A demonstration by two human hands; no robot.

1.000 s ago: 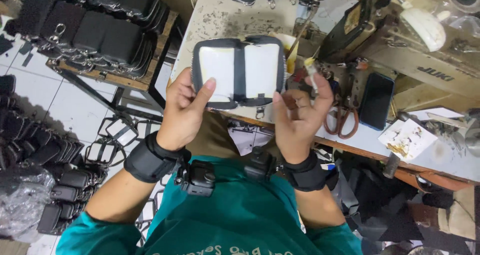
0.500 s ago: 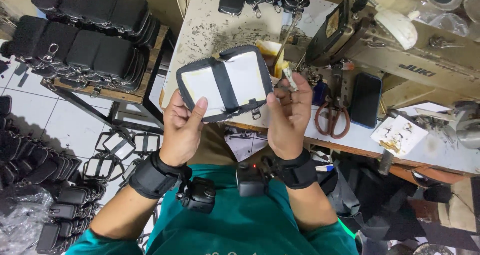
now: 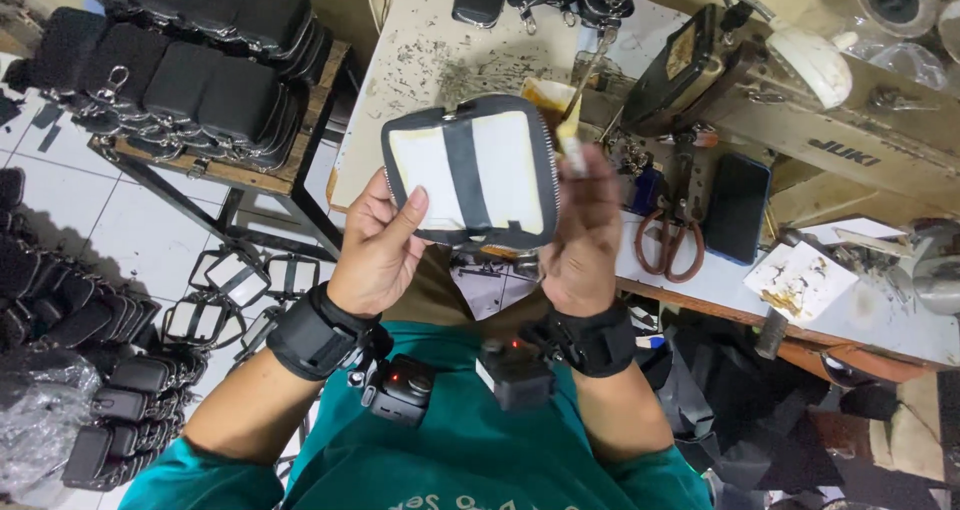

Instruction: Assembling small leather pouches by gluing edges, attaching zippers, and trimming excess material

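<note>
At the bottom of the frame is the person's green shirt (image 3: 470, 470), and on each wrist a black band (image 3: 312, 332) with a small camera unit hanging under it. Just above, in the middle of the frame, both hands hold up an opened pouch (image 3: 472, 170), black at the edges with two white panels and a black strip between them. The left hand (image 3: 378, 252) is closed around the left lower edge of the pouch, the thumb lies flat on the left white panel and the other fingers are behind. The right hand (image 3: 582, 232) is curled on the right edge of the pouch and in the same grip it pinches a thin brush (image 3: 572, 138), which stands up beside the zipper edge.

Behind the hands is a white table (image 3: 420, 60) with many stains. On it, right of the hands, lie scissors (image 3: 668, 245) with brown handles, a dark phone (image 3: 738, 208) and a paper (image 3: 800, 280) with brown glue marks. Further back, at the upper right, stands a sewing machine (image 3: 800, 100). At the upper left a wooden rack (image 3: 215, 165) carries rows of finished black pouches (image 3: 180, 80), and more of them lie on the tiled floor (image 3: 130, 240) at the lower left.
</note>
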